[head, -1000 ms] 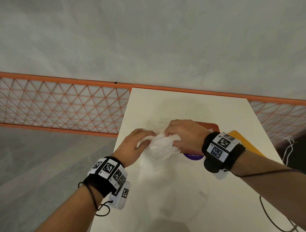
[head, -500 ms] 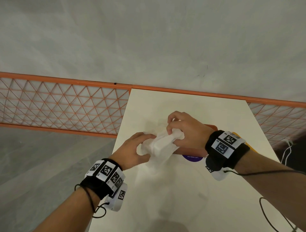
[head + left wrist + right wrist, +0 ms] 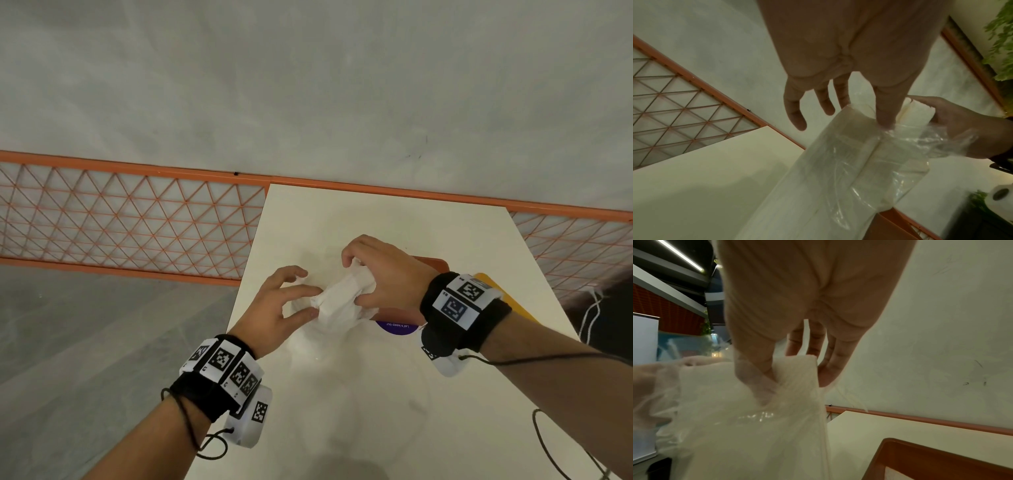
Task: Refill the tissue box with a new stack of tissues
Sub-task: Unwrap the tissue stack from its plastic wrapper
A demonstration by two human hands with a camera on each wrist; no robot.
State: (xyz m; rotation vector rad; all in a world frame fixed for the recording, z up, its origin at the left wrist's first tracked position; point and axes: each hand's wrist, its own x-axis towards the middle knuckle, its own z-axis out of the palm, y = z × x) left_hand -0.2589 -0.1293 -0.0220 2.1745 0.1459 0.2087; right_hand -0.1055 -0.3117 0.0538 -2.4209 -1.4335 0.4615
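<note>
Two hands work above a pale bench [image 3: 359, 394], pulling a stack of white tissues [image 3: 346, 291] out of its clear plastic wrapper [image 3: 906, 165]. The right hand [image 3: 383, 274] is curled round the exposed top end of the stack, thumb & fingers [image 3: 824, 371] clamping it, w/ the wrapper bunched just below that grip. The left hand [image 3: 277, 308] pinches the wrapper edge beside the stack betw. thumb & forefinger; its other fingers [image 3: 795, 112] are spread loose. Holding opposite parts probably lets one hand draw tissues up while the other drags plastic off. The stack hangs in the air over the bench, tilted, lower end inside the wrapper. Behind the right hand, partly hidden, sits an orange-brown tissue box [image 3: 937, 460] on the bench, right of the stack, w/ a purple label [image 3: 397, 327] at its near side. An orange lattice railing [image 3: 130, 219] runs past the bench's far edge.
</note>
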